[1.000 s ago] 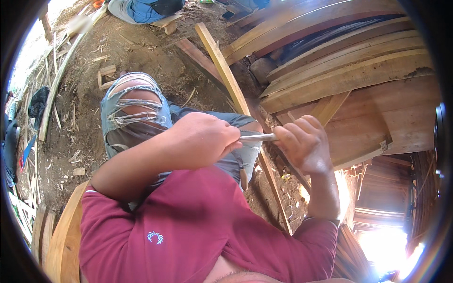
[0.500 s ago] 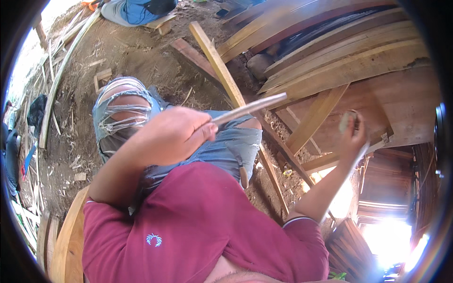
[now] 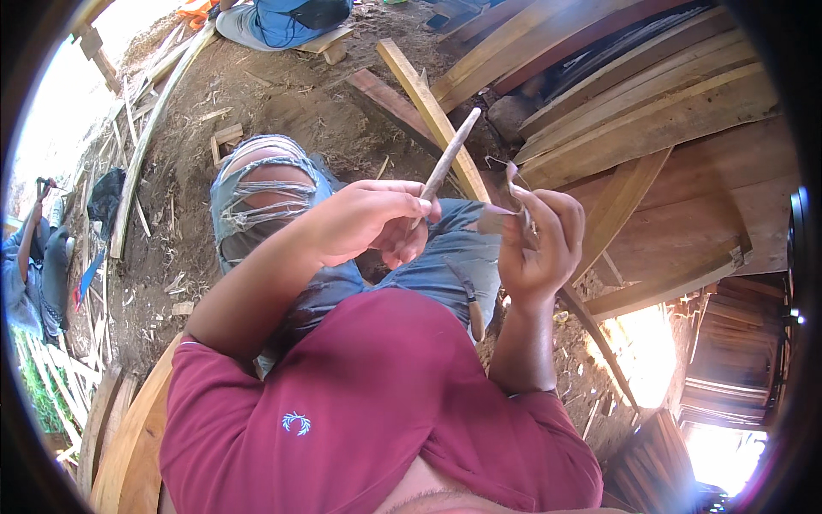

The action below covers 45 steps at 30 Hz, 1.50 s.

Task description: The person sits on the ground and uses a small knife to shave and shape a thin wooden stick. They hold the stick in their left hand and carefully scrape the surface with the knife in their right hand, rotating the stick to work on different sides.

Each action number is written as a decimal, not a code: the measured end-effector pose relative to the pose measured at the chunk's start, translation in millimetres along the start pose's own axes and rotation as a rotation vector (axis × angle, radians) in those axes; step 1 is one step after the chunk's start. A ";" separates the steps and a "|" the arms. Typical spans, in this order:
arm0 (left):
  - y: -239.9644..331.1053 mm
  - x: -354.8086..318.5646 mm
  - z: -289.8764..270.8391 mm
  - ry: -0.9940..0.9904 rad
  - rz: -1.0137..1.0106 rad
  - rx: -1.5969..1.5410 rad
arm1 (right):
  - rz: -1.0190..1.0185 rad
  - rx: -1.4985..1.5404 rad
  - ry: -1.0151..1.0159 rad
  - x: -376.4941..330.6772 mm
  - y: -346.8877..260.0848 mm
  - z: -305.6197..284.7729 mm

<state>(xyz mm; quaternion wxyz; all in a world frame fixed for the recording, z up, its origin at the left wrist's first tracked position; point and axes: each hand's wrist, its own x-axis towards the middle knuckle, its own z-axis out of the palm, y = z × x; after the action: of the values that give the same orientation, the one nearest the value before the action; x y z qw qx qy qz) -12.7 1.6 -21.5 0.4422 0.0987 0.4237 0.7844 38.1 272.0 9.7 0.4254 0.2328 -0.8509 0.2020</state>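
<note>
My left hand (image 3: 381,218) is closed around a slim, greyish wooden stick (image 3: 451,156) whose far end tapers and points up to the right. To the right of it, my right hand (image 3: 544,240) pinches a thin, curled, brownish piece of sandpaper (image 3: 497,218) between thumb and fingers. A gap separates the sandpaper from the stick. Below them, on the right thigh of my torn jeans (image 3: 419,265), rests a knife (image 3: 471,301) with a wooden handle.
A light timber (image 3: 428,111) slants across the dirt ground ahead. Stacked planks (image 3: 651,103) fill the right side. Another person (image 3: 278,21) sits at the top, and a further person (image 3: 38,265) shows at the left rim. Long strips of wood (image 3: 158,141) lie at left.
My right hand has come in from the far right, beside the stick. The stick has tilted more upright in my left hand. The view has shifted slightly.
</note>
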 end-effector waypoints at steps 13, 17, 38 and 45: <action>-0.9 -4.5 2.4 -0.258 -0.092 0.238 | -0.128 0.050 0.003 -5.7 -13.0 29.9; -5.2 -9.0 -5.1 -0.277 -0.082 0.139 | -0.211 -0.033 -0.169 0.9 -19.8 11.1; -8.6 -11.0 9.5 0.065 0.134 0.976 | 0.156 0.387 -0.087 -9.6 11.2 -9.7; 5.5 -14.7 14.4 0.121 0.128 0.986 | 0.787 1.725 0.158 -20.5 41.9 -16.7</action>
<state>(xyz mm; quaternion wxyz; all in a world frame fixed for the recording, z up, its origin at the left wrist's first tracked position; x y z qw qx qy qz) 0.3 -2.9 -5.2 0.2687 0.2759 0.7620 0.5207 35.6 319.5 -3.9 0.0645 0.1489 -0.3947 0.9044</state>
